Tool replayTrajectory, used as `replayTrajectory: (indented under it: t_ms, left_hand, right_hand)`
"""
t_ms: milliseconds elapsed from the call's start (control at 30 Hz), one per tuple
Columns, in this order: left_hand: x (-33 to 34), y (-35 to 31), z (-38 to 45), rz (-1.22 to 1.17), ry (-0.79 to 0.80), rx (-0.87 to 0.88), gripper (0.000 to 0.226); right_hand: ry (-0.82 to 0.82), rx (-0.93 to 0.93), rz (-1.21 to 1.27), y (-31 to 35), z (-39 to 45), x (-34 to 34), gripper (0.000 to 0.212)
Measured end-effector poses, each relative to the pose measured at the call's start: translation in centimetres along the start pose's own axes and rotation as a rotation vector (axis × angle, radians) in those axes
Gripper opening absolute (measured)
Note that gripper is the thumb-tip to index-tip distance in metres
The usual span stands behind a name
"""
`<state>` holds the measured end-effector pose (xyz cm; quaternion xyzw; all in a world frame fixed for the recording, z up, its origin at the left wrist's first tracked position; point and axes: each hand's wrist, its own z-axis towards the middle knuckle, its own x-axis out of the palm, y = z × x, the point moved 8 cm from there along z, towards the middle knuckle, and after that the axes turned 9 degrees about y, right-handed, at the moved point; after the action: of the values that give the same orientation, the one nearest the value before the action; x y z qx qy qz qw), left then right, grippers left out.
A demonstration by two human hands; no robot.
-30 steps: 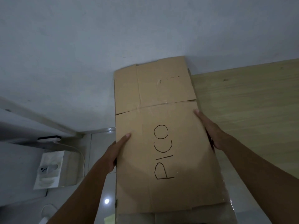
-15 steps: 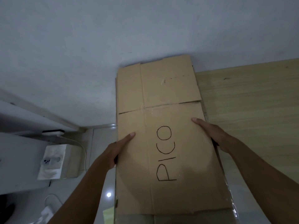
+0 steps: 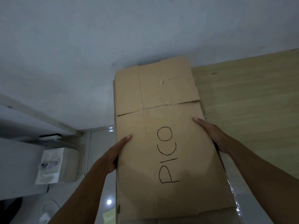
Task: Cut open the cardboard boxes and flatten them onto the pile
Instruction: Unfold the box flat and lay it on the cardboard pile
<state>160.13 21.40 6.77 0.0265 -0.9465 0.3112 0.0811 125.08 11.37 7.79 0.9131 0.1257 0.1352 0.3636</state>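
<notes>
A flattened brown cardboard box (image 3: 161,113) with "PICO" hand-written on it lies on top of a pile of flat cardboard (image 3: 210,219) that leans toward the grey wall. My left hand (image 3: 113,154) grips the box's left edge, thumb on top and fingers hidden underneath. My right hand (image 3: 210,133) grips the right edge the same way, thumb lying on the face. Edges of the lower sheets show along the left, right and bottom sides. No knife is in view.
A light wooden panel (image 3: 250,102) stands to the right of the pile. At lower left, a white box (image 3: 51,165) sits on the glossy tiled floor (image 3: 97,143) beside a power strip (image 3: 50,136) and a white cable (image 3: 80,152).
The box has slid slightly away toward the wall with both hands on it; my right thumb has moved further onto the face. The view has shifted a little.
</notes>
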Motion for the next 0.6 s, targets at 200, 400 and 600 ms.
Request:
replayTrajectory:
  t_ms: [200, 400, 600]
  left_hand:
    - [0.4, 3.1, -2.0, -0.009, -0.008, 0.040, 0.092]
    - [2.7, 4.1, -3.7, 0.065, -0.022, 0.077, 0.093]
    - [9.4, 0.6, -4.2, 0.161, 0.023, 0.164, 0.080]
  right_hand:
    - [0.030, 0.027, 0.077, -3.2, -4.3, 1.2, 0.057]
    - [-0.031, -0.026, 0.161, -6.0, -9.3, 0.5, 0.054]
    - [-0.139, -0.117, 0.313, -7.3, -14.6, -4.7, 0.061]
